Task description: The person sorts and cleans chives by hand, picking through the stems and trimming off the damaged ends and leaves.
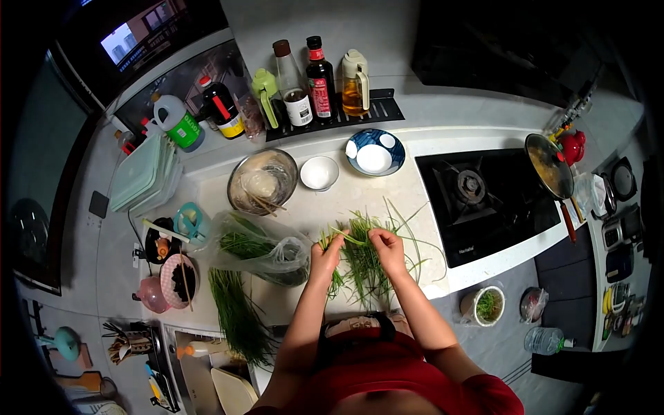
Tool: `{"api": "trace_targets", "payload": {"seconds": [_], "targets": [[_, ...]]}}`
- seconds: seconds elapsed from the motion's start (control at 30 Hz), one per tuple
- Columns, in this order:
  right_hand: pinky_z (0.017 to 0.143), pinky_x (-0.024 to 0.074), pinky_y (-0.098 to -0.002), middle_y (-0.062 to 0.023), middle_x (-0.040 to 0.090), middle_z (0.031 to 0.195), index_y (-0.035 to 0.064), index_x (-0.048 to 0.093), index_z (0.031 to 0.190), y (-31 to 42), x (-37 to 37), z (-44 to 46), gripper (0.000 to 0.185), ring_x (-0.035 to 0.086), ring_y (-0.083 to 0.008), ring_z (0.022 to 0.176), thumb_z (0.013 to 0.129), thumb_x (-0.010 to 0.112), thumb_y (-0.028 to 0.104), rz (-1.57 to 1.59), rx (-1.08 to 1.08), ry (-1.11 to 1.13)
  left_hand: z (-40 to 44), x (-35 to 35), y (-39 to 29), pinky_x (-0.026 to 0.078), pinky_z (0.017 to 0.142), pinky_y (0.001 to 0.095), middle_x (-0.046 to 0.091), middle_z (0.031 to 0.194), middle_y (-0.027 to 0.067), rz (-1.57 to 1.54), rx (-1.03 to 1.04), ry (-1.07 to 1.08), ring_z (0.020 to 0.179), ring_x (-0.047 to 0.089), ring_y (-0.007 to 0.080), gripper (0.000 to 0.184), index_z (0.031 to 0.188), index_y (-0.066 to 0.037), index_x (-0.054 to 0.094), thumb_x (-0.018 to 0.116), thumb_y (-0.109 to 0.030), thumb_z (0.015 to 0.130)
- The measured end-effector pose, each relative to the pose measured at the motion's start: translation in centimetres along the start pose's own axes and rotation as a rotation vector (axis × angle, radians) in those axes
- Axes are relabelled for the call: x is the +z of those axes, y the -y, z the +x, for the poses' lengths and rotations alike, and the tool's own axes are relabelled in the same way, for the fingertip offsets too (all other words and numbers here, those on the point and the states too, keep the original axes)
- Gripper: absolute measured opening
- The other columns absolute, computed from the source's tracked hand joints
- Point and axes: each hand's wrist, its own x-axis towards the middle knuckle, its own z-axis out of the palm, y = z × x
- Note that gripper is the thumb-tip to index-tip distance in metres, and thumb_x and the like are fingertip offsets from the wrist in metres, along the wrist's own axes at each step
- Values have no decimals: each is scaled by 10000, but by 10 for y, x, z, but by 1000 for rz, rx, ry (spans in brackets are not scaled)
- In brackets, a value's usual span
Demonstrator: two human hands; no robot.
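My left hand (326, 261) is closed around a small bunch of garlic chives, whose cut ends stick up past the fingers. With thumb and fingers pinched together, my right hand (388, 250) grips a chive blade that stretches across toward the left hand. Under and between both hands lies a loose pile of chives (363, 273) on the pale counter. Left of them is a clear plastic bag (290, 254) with more chives inside. A thick bundle of long chives (235, 311) lies beside the bag, hanging over the sink edge.
Behind the hands stand a metal bowl (238, 190) with dough and chopsticks, a white bowl (319, 173) and a blue patterned bowl (396, 159). A gas stove (484, 228) is at right. Below it, a bin (472, 308) holds green scraps. Bottles line a black rack (384, 107).
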Motion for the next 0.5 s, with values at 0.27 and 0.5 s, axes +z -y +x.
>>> {"api": "trace_targets", "payload": {"seconds": [0.27,0.5], "targets": [[784,419,-235,-92,635,883,-31,595,938,28,-1,-5,208,576,-127,823,858,490,129,327,179,212,23,-25,36,444,605,276,624,740,51,459,340,-99,646,569,156,257,990,21,583,557,-160,809],[800,402,-220,-57,636,879,-20,609,935,24,-2,-10,206,548,-94,838,860,493,132,142,180,312,9,-8,19,454,660,299,637,777,88,657,558,-258,718,598,190,257,945,10,599,613,-187,780]]}}
